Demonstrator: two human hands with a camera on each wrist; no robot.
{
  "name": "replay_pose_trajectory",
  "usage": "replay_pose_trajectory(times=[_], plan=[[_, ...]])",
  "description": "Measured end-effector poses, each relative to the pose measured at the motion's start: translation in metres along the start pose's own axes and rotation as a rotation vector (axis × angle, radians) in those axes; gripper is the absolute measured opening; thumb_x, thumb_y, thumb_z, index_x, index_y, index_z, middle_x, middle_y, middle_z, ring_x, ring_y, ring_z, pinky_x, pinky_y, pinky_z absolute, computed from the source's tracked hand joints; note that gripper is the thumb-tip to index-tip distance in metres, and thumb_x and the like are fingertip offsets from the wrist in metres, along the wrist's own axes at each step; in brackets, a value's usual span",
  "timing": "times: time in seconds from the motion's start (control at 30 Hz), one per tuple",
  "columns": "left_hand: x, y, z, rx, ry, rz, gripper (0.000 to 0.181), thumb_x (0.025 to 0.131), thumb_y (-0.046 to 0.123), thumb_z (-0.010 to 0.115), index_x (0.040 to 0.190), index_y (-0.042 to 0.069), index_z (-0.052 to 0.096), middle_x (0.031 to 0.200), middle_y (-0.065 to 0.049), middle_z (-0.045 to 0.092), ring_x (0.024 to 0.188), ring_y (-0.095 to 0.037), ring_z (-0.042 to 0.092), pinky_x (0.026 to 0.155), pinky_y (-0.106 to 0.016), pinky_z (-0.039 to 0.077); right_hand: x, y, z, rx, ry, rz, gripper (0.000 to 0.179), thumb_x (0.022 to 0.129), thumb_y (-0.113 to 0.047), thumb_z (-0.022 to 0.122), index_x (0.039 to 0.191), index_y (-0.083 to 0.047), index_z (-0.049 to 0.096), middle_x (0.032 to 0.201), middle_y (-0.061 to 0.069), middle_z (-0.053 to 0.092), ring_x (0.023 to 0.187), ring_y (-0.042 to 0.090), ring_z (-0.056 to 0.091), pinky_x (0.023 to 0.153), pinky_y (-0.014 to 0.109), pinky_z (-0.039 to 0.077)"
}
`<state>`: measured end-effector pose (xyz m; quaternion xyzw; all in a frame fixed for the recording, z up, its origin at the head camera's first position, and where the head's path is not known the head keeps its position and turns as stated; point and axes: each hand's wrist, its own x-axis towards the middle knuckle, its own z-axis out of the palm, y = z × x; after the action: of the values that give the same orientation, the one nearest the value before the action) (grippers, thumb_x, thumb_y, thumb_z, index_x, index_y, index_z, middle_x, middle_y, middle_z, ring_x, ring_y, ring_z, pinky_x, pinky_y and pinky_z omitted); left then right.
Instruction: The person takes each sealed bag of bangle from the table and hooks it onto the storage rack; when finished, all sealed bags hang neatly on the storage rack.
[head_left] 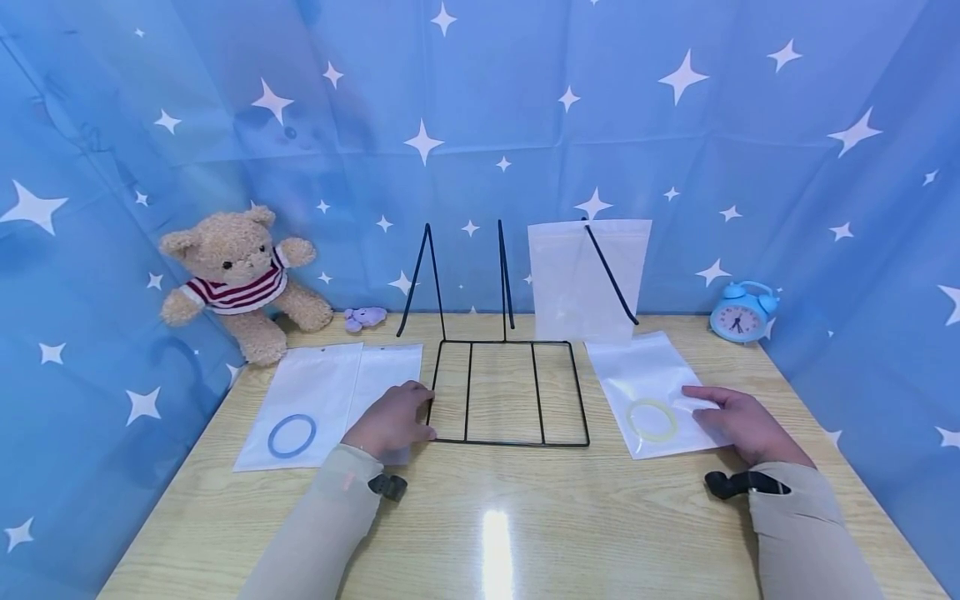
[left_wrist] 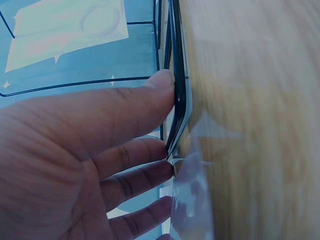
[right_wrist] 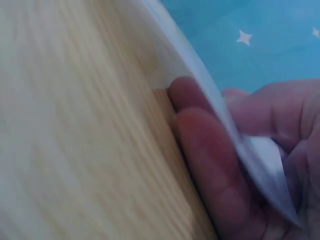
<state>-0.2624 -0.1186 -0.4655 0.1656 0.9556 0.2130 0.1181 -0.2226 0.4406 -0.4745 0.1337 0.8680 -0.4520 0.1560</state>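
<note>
A black wire rack [head_left: 504, 443] lies on the table, with three bent prongs rising at its back. My left hand [head_left: 397, 417] is at its left side; in the left wrist view the thumb [left_wrist: 162, 87] and fingertips touch the bar. On the right my right hand [head_left: 750, 421] pinches the edge of a white, clear-fronted plastic bag [head_left: 637, 367], thumb above and fingers beneath. A yellow ring [head_left: 651, 401] shows at that bag; whether inside or on top, I cannot tell. Another plastic bag [head_left: 577, 283] hangs on the right prong.
Left of the rack lie overlapping plastic bags [head_left: 315, 379] with a blue ring [head_left: 271, 437]. A teddy bear [head_left: 240, 267] and a small purple toy [head_left: 365, 317] sit at the back left, a blue alarm clock [head_left: 738, 319] at the back right. Starry curtains surround the table.
</note>
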Motion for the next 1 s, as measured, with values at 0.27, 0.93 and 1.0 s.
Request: replay_pose_trajectory(times=[0.27,0.93,1.0], plan=[[0.0,0.0,0.0,-0.014,0.0,0.0,0.068,0.091,0.026,0.085,0.15,0.006,0.058,0.155,-0.015,0.053,0.143,-0.036,0.05,0.116,-0.051,0.046,-0.005,-0.004,-0.003,-0.052,0.039,-0.026,0.058,0.104,-0.016,0.05,0.161,-0.01,0.042,0.171,0.034,0.003,0.148,0.058,0.014,0.113,0.082,0.019],[0.0,-0.001,0.001,-0.005,0.005,0.003,0.067,0.091,0.026,0.085,0.15,0.006,0.058,0.153,-0.013,0.054,0.143,-0.035,0.051,0.116,-0.05,0.046,-0.006,-0.007,0.001,0.003,0.233,-0.159,0.056,0.107,-0.02,0.05,0.163,-0.018,0.041,0.175,0.024,0.011,0.156,0.059,0.005,0.116,0.082,0.015],[0.0,-0.002,0.001,-0.006,0.005,0.004,0.068,0.091,0.027,0.085,0.151,0.007,0.058,0.154,-0.013,0.054,0.143,-0.035,0.051,0.116,-0.05,0.047,-0.006,-0.007,0.001,0.037,0.26,-0.146,0.056,0.107,-0.024,0.05,0.163,-0.023,0.042,0.175,0.021,0.011,0.145,0.059,0.034,0.111,0.073,0.037]])
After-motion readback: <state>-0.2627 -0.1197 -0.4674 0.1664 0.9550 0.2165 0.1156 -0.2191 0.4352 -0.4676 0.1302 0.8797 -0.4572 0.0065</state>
